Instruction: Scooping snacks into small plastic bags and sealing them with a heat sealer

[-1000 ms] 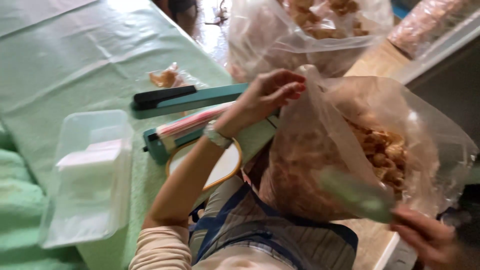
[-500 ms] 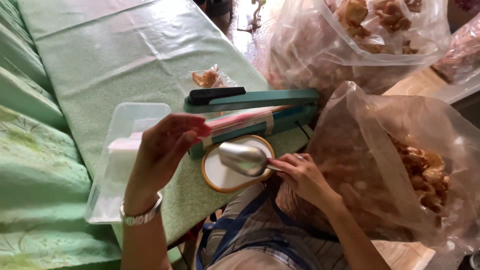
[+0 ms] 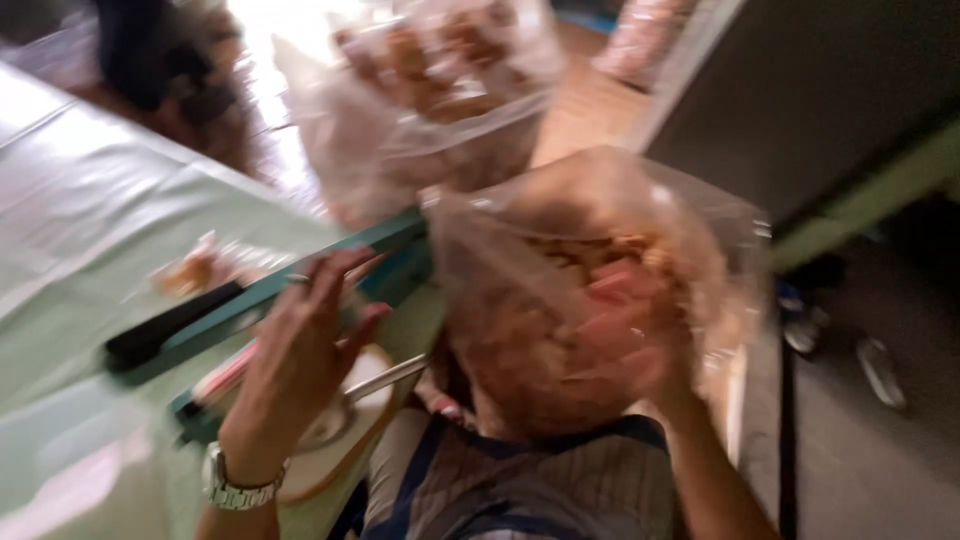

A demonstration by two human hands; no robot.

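Clear plastic bag (image 3: 600,300) of fried snacks at 3 o'clock, against lap. Right hand (image 3: 630,320) now inside bag, fingers blurred, grip unclear. Metal scoop (image 3: 375,385) released, lying on round plate (image 3: 335,450). Left hand (image 3: 300,350) raised over table (image 3: 90,250), fingers open, empty.

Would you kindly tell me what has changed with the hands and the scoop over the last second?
The right hand has let go of the metal scoop, which now lies on the round dish, and has gone into the clear bag of fried snacks. The left hand moved right, open above the scoop. The green heat sealer stays on the table.
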